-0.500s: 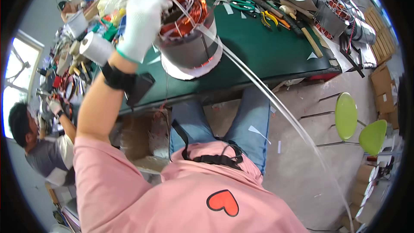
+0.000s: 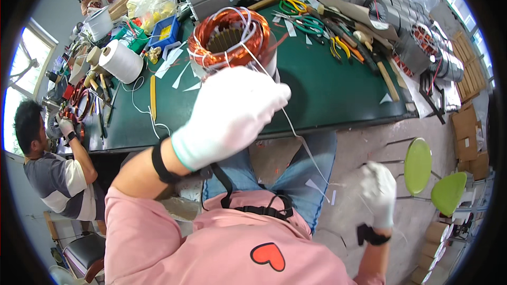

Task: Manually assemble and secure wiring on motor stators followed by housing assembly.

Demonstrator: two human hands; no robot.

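Cord [image 2: 254,58] runs straight from the copper-wound stator [image 2: 225,42], upright on the worktop [image 2: 338,92], to the left hand [image 2: 237,113], whose fingers seem closed on it, probably for tension; the right hand [image 2: 378,192] hangs aside, curled, its grasp impossible to tell.

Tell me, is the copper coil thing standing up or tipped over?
Standing up: the copper coil has its round opening facing upward. The left hand hides much below it.
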